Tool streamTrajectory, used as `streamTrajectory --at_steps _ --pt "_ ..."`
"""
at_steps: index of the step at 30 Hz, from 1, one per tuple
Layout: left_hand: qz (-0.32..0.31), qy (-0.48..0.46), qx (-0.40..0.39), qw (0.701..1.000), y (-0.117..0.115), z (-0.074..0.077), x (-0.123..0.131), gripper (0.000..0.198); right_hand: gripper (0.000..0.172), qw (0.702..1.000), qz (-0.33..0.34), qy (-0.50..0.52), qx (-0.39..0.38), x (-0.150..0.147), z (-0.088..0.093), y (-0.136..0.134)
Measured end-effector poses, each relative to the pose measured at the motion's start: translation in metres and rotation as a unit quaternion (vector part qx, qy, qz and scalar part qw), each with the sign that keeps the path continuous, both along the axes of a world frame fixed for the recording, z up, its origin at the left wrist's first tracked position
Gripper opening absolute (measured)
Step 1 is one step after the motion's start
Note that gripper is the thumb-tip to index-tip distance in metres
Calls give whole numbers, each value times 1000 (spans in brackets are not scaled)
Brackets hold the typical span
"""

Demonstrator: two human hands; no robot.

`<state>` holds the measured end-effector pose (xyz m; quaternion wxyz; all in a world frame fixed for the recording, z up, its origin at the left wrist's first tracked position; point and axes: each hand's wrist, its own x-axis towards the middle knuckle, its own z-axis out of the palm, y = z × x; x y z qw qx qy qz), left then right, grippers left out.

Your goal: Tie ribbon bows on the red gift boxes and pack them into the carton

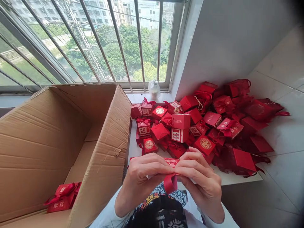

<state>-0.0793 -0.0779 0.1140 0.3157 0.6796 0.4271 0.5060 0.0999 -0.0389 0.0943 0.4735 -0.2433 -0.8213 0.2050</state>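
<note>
My left hand (142,179) and my right hand (201,177) meet in front of me, both closed on a small red gift box (171,162) with a red ribbon (170,183) looping down between the fingers. The fingers pinch the ribbon at the box's top; most of the box is hidden behind them. Just beyond my hands lies a heap of small red gift boxes (180,129) with gold and white emblems, spread over a white board on the floor.
A large open cardboard carton (47,142) stands at my left, with a few red ribboned boxes (63,198) in its bottom corner. A barred window (95,41) and a small clear container (154,88) on the sill are behind. White floor tiles (280,133) run along the right.
</note>
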Motion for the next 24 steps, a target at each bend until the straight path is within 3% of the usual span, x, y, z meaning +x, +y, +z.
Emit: streamTrajectory --at_steps 4,8,14,18,24 --pt "-27 -3 -41 999 -4 2 -1 11 14 999 1 9 53 1 1 -1" --pt "-7 6 -94 996 -9 4 -3 11 15 996 8 5 91 1 5 -2" --pt "-31 46 -10 998 -13 0 -7 12 18 994 35 -3 108 4 10 -1" --pt "-20 48 -18 998 -13 0 -6 12 18 996 62 -4 71 3 6 1" --pt "21 66 -153 986 -5 3 -4 11 15 997 62 -7 -45 -2 -5 7"
